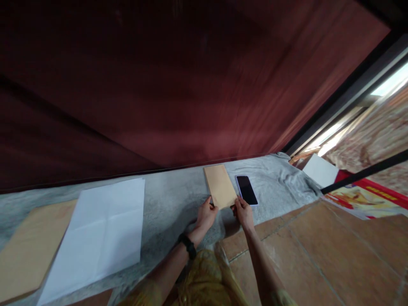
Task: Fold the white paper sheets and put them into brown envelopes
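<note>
A small tan paper envelope (220,185) is held by its near edge over the grey cloth (172,187). My left hand (206,216) pinches its near left corner between thumb and fingers; a black band circles that wrist. At the near right corner, my right hand (243,212) grips the envelope the same way. Just right of it lies a dark-screened phone (247,190) in a pale case, close to my right fingers. Whether anything is inside the envelope cannot be seen.
To the left, white paper sheets (102,229) partly overlap larger tan envelopes (35,242). A dark red curtain (191,106) hangs behind the cloth. Brown floor tiles (334,250) lie at the right, near a white box (320,170) and a red-yellow printed package (369,195).
</note>
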The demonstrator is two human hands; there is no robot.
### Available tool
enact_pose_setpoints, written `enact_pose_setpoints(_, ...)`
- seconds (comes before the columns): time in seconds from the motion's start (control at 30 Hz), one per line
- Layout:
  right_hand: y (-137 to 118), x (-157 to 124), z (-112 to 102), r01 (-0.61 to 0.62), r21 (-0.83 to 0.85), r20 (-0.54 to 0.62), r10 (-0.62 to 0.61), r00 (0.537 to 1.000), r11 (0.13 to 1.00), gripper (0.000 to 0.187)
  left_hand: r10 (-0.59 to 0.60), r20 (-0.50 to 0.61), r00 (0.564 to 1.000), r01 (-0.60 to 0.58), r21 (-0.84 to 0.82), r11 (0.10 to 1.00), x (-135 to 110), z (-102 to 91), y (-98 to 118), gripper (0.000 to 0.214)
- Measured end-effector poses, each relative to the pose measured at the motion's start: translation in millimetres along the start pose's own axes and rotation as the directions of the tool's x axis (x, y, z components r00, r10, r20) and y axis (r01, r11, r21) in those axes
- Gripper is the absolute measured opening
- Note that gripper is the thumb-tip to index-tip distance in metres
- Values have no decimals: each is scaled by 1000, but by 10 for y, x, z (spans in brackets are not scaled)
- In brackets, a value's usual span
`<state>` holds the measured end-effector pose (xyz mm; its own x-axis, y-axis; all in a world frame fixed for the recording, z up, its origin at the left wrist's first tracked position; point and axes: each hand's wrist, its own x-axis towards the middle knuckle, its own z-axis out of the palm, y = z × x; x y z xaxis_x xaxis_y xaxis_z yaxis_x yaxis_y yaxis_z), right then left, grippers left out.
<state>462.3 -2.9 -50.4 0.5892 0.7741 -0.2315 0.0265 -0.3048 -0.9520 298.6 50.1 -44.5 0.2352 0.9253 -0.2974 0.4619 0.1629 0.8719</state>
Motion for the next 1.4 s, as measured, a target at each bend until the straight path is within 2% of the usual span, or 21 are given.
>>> enact_pose_setpoints(0.2, -28, -22, -7, 18, -122, -24, -21, 1000, 992, 59, 38, 9, 999, -39, 66, 997, -31, 2, 22, 35)
enact_pose_setpoints(0.4, -11, -19, -14, 49, -269, -64, -69, 996, 962, 60, 65, 21, 998, -68, 153, 986, -84, 20, 35, 35)
enact_pose_setpoints(0.77, -9, -25, -35, 81, -349, -30, -98, 995, 933, 73, 61, 57, 996, -77, 342, 937, -268, 59, 112, 59)
enact_pose_setpoints(0.87, 33, -62, -62, 54, -322, -70, -80, 994, 945, 83, 63, 74, 995, -85, 367, 926, -366, -13, 99, 66)
enact_pose_setpoints(0.93, 90, -132, -85, 54, -278, -91, -83, 992, 959, 85, 118, 77, 990, -139, 374, 917, -452, -156, -8, 66)
enact_pose_setpoints(1.0, 164, -243, -96, 63, -194, -137, -90, 987, 979, 87, 221, 23, 975, -213, 375, 902, -559, -411, -221, 63)
enact_pose_setpoints(1.07, 236, -385, -59, 90, -67, -140, -98, 985, 994, 87, 311, -142, 940, -232, 405, 885, -696, -779, -528, 60)
enact_pose_setpoints(1.13, 280, -547, 71, 114, -2, -87, -113, 990, 994, 82, 360, -339, 869, -177, 467, 866, -873, -1218, -886, 55)
enact_pose_setpoints(1.2, 272, -728, 328, 86, 65, 56, -89, 994, 994, 73, 414, -465, 783, -112, 549, 828, -1089, -1650, -1244, 53)
enact_pose_setpoints(1.27, 208, -931, 703, -6, 129, 246, -26, 969, 992, 63, 455, -507, 732, -25, 647, 762, -1326, -1990, -1565, 64)
enact_pose_setpoints(1.33, 110, -1154, 1143, -113, 196, 445, 15, 896, 974, 56, 453, -474, 755, 53, 733, 678, -1547, -2198, -1821, 75)
enact_pose_setpoints(1.4, 7, -1369, 1569, -194, 217, 555, 43, 831, 957, 52, 454, -447, 771, 90, 782, 617, -1713, -2289, -1996, 79)
